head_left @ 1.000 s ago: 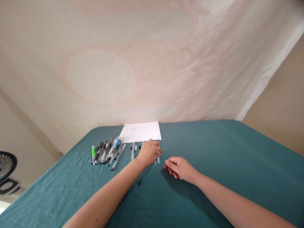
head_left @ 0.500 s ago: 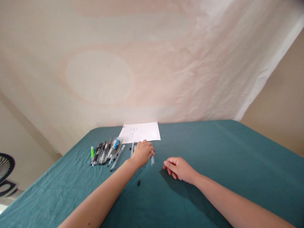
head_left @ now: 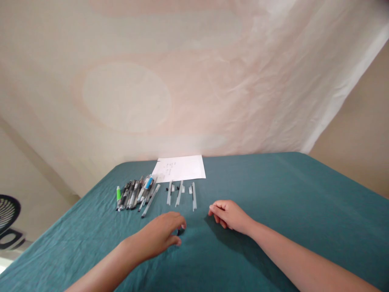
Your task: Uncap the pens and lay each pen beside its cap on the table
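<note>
My left hand (head_left: 162, 233) is low over the cloth, thumb and fingers apart, empty. Between its fingertips and thumb, partly covered, a small black pen cap (head_left: 180, 232) lies on the table. My right hand (head_left: 229, 213) rests on the cloth to the right with curled fingers; whatever may be inside is hidden. Beyond the hands lie three sets of pen parts side by side: a left set with a clear tube (head_left: 169, 194), a middle set with a clear tube (head_left: 179, 194), and a right set with a clear tube (head_left: 194, 196). Small black and clear pieces sit beside the tubes.
A pile of pens (head_left: 133, 194), mostly black and clear, lies at the left, with a green-ended pen (head_left: 118, 194) at its edge. One clear pen (head_left: 150, 201) slants beside it. Behind is a white paper sheet (head_left: 182, 167) with writing. A black fan (head_left: 8, 215) stands beyond the table's left side.
My left hand has drawn back from the right-hand pen parts toward me, opening around the black cap. The three sets of parts are now uncovered. My right hand has stayed put.
</note>
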Demonstrator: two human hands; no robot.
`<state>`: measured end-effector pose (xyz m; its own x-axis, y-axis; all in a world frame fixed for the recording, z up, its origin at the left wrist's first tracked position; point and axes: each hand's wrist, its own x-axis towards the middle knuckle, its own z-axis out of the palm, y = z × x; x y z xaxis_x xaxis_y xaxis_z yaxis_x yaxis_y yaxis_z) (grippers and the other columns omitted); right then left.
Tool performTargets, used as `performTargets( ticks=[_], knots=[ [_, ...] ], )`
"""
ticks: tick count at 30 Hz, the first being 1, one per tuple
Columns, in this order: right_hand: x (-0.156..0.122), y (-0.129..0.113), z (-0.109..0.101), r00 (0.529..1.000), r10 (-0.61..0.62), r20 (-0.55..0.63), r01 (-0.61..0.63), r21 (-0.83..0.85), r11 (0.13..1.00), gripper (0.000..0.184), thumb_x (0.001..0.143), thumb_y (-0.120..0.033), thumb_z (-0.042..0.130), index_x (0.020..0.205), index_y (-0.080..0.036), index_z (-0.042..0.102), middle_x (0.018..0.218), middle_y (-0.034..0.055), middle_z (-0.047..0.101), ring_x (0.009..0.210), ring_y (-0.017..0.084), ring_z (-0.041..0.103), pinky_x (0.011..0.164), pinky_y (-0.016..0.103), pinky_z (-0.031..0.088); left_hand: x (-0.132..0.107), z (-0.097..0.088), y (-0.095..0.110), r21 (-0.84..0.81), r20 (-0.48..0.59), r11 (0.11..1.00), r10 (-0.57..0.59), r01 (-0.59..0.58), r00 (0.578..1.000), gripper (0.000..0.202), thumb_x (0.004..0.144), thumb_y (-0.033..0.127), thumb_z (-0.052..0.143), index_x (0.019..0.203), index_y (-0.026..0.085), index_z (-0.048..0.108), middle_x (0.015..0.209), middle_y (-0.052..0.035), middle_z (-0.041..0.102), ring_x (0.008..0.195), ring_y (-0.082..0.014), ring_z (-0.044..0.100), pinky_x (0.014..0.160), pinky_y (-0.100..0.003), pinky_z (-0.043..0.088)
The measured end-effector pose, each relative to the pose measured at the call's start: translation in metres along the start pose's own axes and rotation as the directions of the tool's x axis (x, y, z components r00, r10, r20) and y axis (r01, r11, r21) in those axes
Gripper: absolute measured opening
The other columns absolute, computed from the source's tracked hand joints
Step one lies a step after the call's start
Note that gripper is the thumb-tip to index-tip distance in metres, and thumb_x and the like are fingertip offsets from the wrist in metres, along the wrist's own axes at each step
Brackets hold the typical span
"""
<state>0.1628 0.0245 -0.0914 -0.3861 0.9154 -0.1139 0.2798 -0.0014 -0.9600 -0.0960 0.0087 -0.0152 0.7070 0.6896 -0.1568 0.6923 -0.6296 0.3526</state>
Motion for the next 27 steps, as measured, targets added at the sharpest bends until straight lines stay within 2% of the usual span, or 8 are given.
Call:
performTargets(
  ticks=[3, 8, 12, 15, 21, 27],
  knots=[
    [0.0, 0.001, 0.001, 1.0, 0.001, -0.006, -0.001, 0.0, 1.0, 0.038, 0.085, -0.048, 0.042, 0.083, -0.015, 0.06, 0.056, -0.0041, 0.052, 0.037, 0.004, 0.041, 0.034, 0.014, 0.028, -0.009, 0.012, -0.002, -0.033, -0.016, 0.999, -0.043, 0.042, 0.999, 0.014, 0.08, 0.016, 0.049, 0.091, 0.022, 0.057, 0.093, -0.0026, 0.057, 0.083, -0.0157, 0.055, 0.074, -0.024, 0.04],
    [-0.001, 0.001, 0.003, 1.0, 0.005, -0.008, -0.005, 0.004, 1.0, 0.038, 0.085, -0.049, 0.042, 0.083, -0.016, 0.06, 0.056, -0.0042, 0.052, 0.037, 0.004, 0.041, 0.034, 0.014, 0.027, 0.003, 0.017, 0.0, -0.055, -0.132, 0.998, -0.009, 0.002, 0.991, 0.012, 0.083, 0.017, 0.045, 0.086, 0.02, 0.056, 0.086, -0.0021, 0.058, 0.079, -0.0151, 0.054, 0.071, -0.023, 0.04],
    [-0.002, -0.001, 0.004, 1.0, -0.001, -0.009, 0.001, 0.011, 1.0, 0.039, 0.085, -0.05, 0.041, 0.083, -0.015, 0.06, 0.056, -0.0043, 0.052, 0.036, 0.004, 0.041, 0.033, 0.014, 0.027, 0.032, 0.008, 0.0, -0.03, -0.264, 1.0, -0.003, -0.005, 0.964, 0.015, 0.086, 0.02, 0.042, 0.089, 0.019, 0.056, 0.085, -0.0019, 0.061, 0.08, -0.015, 0.056, 0.072, -0.023, 0.041],
    [-0.002, -0.001, 0.004, 1.0, -0.005, -0.005, 0.005, 0.012, 1.0, 0.039, 0.085, -0.05, 0.042, 0.083, -0.015, 0.06, 0.055, -0.0044, 0.051, 0.036, 0.004, 0.04, 0.032, 0.014, 0.027, 0.065, 0.002, -0.006, 0.1, -0.318, 0.995, 0.009, 0.024, 0.948, 0.019, 0.086, 0.015, 0.039, 0.089, 0.018, 0.058, 0.084, -0.0024, 0.064, 0.08, -0.0144, 0.058, 0.072, -0.022, 0.042],
    [-0.001, -0.001, 0.003, 1.0, 0.014, -0.004, -0.014, 0.012, 1.0, 0.04, 0.084, -0.052, 0.042, 0.081, -0.015, 0.059, 0.054, -0.0047, 0.051, 0.035, 0.004, 0.04, 0.031, 0.013, 0.026, 0.125, 0.001, -0.019, 0.267, -0.308, 0.961, 0.012, 0.074, 0.951, 0.024, 0.076, 0.005, 0.045, 0.088, 0.017, 0.062, 0.085, -0.0066, 0.066, 0.083, -0.0181, 0.06, 0.076, -0.027, 0.043],
    [0.0, -0.002, 0.0, 1.0, -0.001, 0.005, 0.001, 0.026, 1.0, 0.039, 0.085, -0.05, 0.042, 0.081, -0.015, 0.059, 0.054, -0.0045, 0.051, 0.035, 0.003, 0.04, 0.034, 0.013, 0.028, 0.144, 0.0, -0.025, 0.372, -0.217, 0.926, 0.029, 0.056, 0.976, 0.022, 0.072, 0.002, 0.049, 0.077, 0.016, 0.066, 0.08, -0.0091, 0.066, 0.081, -0.0203, 0.061, 0.075, -0.03, 0.045]
  ],
)
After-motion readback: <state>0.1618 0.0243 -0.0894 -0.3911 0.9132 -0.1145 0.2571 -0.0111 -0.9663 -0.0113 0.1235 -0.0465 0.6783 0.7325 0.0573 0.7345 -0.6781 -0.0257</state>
